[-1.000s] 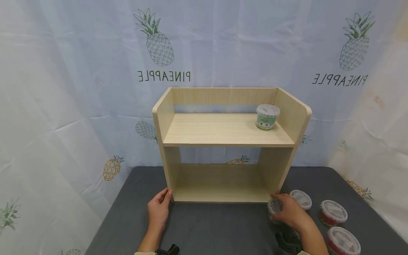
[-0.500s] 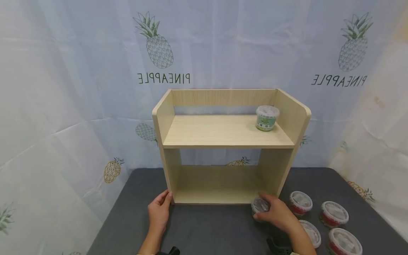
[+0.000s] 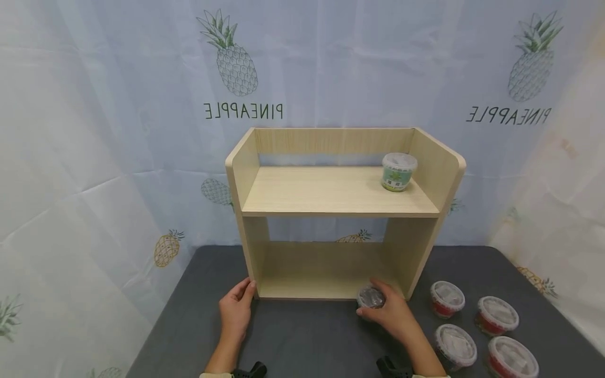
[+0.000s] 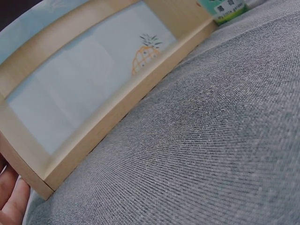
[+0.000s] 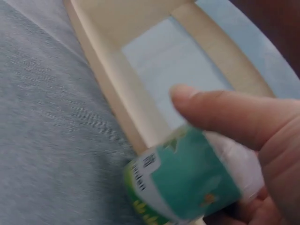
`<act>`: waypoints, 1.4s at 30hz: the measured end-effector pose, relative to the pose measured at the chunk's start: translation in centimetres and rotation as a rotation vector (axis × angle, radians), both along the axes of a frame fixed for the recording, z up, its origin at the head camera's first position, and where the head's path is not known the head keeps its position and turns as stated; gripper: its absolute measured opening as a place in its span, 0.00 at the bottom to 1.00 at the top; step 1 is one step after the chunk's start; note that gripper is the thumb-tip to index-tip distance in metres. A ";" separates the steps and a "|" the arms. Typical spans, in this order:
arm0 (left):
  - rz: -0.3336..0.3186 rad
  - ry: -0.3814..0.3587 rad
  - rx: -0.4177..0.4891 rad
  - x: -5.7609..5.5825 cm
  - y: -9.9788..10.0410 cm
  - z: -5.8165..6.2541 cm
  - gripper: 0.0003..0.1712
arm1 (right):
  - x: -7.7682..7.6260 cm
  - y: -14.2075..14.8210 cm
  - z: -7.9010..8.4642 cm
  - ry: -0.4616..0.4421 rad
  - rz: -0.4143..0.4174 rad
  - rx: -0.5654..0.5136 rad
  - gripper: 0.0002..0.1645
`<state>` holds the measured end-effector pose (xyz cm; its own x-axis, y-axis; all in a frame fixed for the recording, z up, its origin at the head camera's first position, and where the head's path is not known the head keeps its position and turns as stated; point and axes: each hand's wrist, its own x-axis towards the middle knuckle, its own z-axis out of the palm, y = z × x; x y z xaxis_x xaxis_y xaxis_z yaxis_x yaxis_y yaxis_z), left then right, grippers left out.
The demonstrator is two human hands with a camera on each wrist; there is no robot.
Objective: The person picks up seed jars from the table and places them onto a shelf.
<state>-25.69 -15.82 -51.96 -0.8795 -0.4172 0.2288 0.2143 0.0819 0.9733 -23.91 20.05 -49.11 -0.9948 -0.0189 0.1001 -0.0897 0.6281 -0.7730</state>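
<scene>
My right hand (image 3: 392, 313) grips a small round plastic tub (image 3: 371, 297) with a clear lid, in front of the shelf's lower right part. Its green and white label shows in the right wrist view, where the tub (image 5: 187, 178) looks close to the shelf's bottom front edge and the thumb stands out over it. The left hand (image 3: 235, 310) touches the lower left corner of the pale wooden two-tier shelf (image 3: 331, 214); the left wrist view shows some of its fingers (image 4: 16, 201) against the outer side panel. A second green-labelled tub (image 3: 399, 172) stands on the upper tier at the right.
Several lidded tubs stand on the dark grey cloth at right: one (image 3: 447, 299) beside the shelf, one (image 3: 497, 315) farther right, one (image 3: 456, 346) nearer, and another (image 3: 512, 357) at the front. A pineapple-print curtain (image 3: 331, 63) hangs behind the shelf.
The right hand has moved left with its tub, from the shelf's right corner to farther along the front edge, uncovering a tub near the wrist. The left hand stays at the corner.
</scene>
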 end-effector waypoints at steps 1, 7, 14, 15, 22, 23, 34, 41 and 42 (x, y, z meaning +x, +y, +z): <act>-0.004 -0.004 0.004 0.0 0.0 0.1 0.19 | -0.1 -0.1 -0.2 0.003 -0.006 -0.012 0.55; 0.005 0.010 0.009 -0.8 -0.2 -1.1 0.21 | -0.4 -0.4 -1.4 -0.026 -0.032 -0.108 0.56; 0.016 0.020 0.005 -1.1 0.0 -1.3 0.21 | -0.6 -0.4 -2.6 -0.073 -0.066 -0.316 0.56; 0.011 0.018 0.006 -1.2 0.0 -1.2 0.21 | -0.6 -0.4 -2.7 -0.082 -0.068 -0.334 0.56; -0.020 0.004 0.025 -0.3 0.3 0.5 0.19 | -0.7 -0.3 -3.1 -0.102 -0.081 -0.403 0.53; -0.022 0.001 0.022 0.0 0.4 0.8 0.19 | -0.7 -0.2 -3.2 -0.099 -0.073 -0.406 0.51; -0.022 0.027 0.003 1.0 0.6 1.8 0.19 | -0.1 0.7 -3.2 -0.149 0.169 -0.507 0.50; -0.005 -0.010 0.016 -0.4 0.0 -0.6 0.20 | -0.2 0.8 -2.9 -0.191 0.259 -0.533 0.48; -0.001 -0.015 0.021 -0.6 -0.1 -0.9 0.20 | -0.2 0.8 -2.9 -0.200 0.294 -0.534 0.47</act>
<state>-26.33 -15.94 -52.89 -0.8831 -0.4211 0.2068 0.1997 0.0615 0.9779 -24.07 20.87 -51.99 -0.9562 -0.2922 -0.0156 -0.0214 0.1228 -0.9922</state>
